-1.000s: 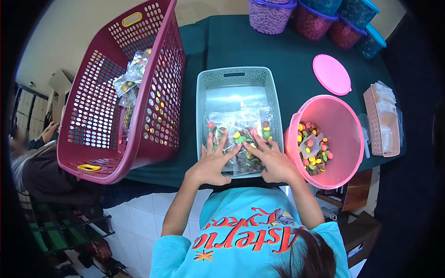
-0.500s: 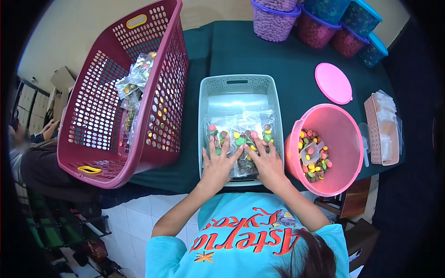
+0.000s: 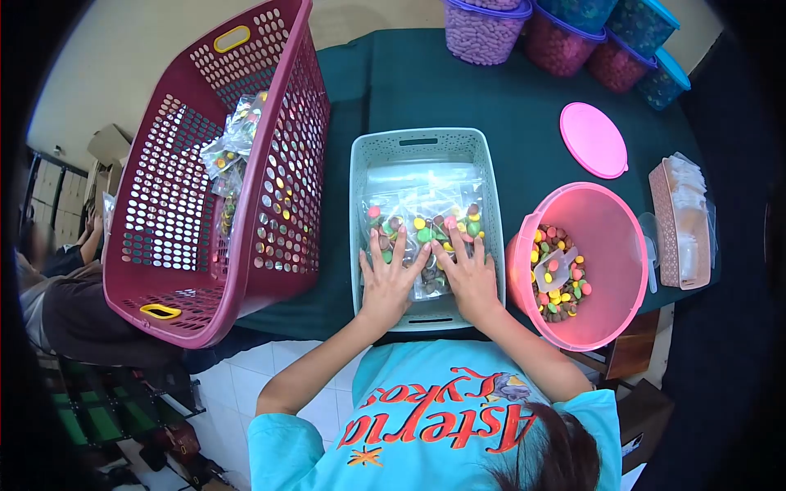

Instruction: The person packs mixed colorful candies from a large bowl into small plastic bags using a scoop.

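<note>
My left hand and my right hand lie with fingers spread on clear plastic bags of colourful candies. These bags sit side by side in a pale green-grey basket; my hands cover part of them. Pink, yellow, green and brown candies show through the plastic. To the right of my right hand stands a pink bucket with loose candies and a clear scoop inside.
A tall maroon basket with filled bags stands at left. A pink lid and a small beige basket of plastic bags lie at right. Lidded tubs are stacked at the back. Another person is at far left.
Both hands and the bags have shifted slightly up within the basket, the fingers still spread on the plastic. The camera view has moved a little.
</note>
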Action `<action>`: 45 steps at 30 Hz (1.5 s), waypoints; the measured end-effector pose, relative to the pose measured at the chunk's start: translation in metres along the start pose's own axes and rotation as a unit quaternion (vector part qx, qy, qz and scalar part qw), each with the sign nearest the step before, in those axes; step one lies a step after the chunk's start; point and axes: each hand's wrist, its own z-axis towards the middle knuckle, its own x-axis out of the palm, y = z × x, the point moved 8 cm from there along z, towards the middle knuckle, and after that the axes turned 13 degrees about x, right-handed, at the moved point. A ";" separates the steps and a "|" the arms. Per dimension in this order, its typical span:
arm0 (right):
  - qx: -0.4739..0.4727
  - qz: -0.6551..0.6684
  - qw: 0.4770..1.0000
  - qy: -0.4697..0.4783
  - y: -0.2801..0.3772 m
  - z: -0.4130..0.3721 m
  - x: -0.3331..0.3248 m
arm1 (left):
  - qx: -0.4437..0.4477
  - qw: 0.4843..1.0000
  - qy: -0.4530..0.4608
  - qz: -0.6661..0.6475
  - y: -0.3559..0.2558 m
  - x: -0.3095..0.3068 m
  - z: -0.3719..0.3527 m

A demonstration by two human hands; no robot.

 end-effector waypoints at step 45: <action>0.050 0.245 0.968 -0.013 -0.004 0.075 -0.023 | -0.024 0.990 -0.081 -0.114 0.061 -0.024 0.049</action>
